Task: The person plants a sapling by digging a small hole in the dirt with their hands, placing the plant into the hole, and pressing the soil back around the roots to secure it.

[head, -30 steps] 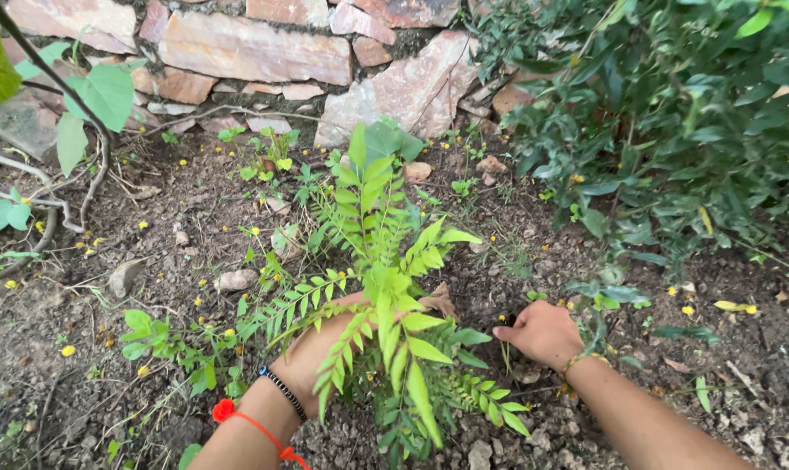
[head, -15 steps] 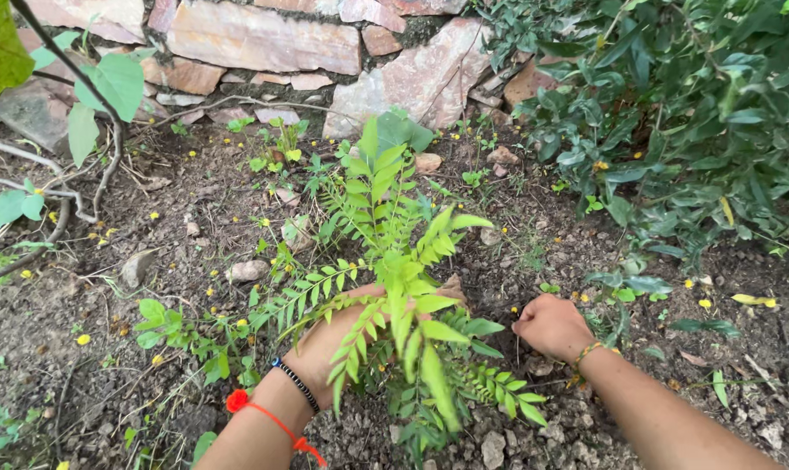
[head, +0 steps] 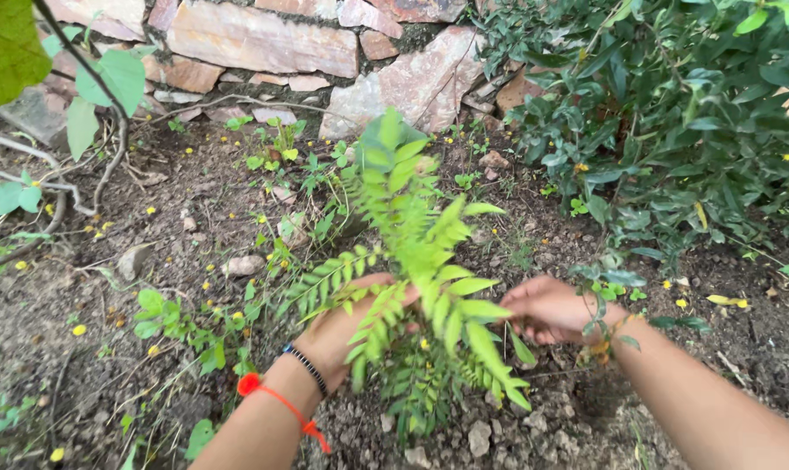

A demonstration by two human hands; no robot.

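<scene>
Head view: both hands' fingers curl loosely, holding nothing, beside the upright sapling (head: 416, 261), its stem vertical.

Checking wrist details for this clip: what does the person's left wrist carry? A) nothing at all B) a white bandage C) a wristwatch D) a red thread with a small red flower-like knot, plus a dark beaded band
D: the left hand sits behind the young green plant, and just below it the wrist carries a dark beaded band and a red thread.
</scene>
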